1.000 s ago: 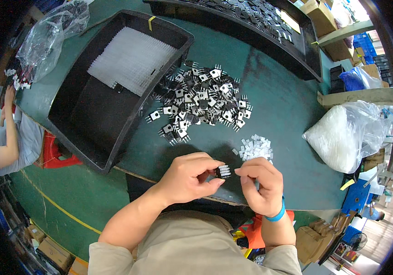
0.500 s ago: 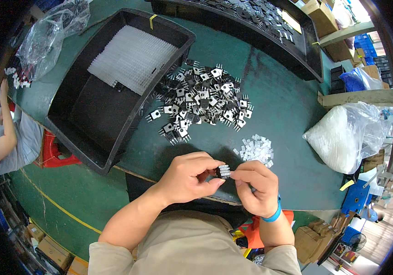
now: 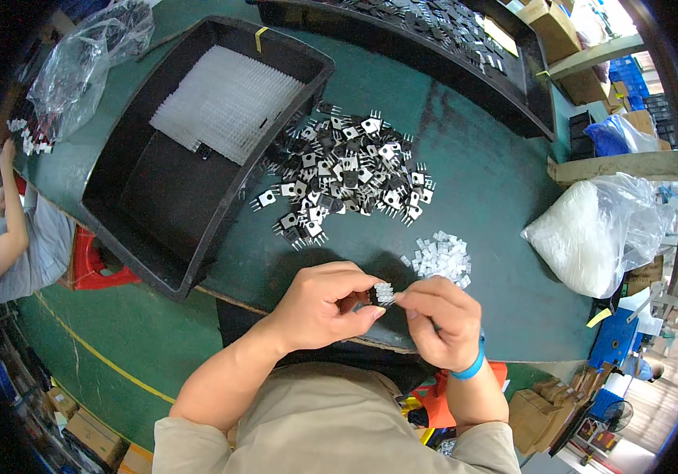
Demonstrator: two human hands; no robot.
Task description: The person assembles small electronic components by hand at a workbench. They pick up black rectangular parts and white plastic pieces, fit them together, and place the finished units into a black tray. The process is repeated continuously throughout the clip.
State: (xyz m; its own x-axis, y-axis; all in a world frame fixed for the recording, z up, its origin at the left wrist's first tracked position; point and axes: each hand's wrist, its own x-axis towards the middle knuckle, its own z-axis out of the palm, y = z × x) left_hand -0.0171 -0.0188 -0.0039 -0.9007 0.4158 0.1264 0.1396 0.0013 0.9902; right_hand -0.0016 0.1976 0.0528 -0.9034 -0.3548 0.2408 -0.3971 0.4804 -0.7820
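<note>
Between the thumb and fingers of my left hand (image 3: 324,306) is a small stack of black transistors (image 3: 383,294), with whitish sleeves showing on the side toward the right. My right hand (image 3: 443,319), a blue band at its wrist, pinches at the right end of that stack. Whatever its fingertips hold is too small to make out. Beyond my hands lies a heap of loose transistors (image 3: 351,170), black bodies with silvery faces and metal legs. A smaller pile of translucent white sleeves (image 3: 443,259) rests just beyond my right hand.
At the left stands a black tray (image 3: 137,225) with rows of white sleeved parts. A long black tray (image 3: 402,43) of dark parts spans the back. A clear bag of white pieces (image 3: 576,241) sits at the right. Another person's arm (image 3: 12,209) reaches in at far left.
The stack in my left hand has tilted slightly, and its white sleeves look more bunched. My right fingertips have shifted a little left. The piles are unchanged.
</note>
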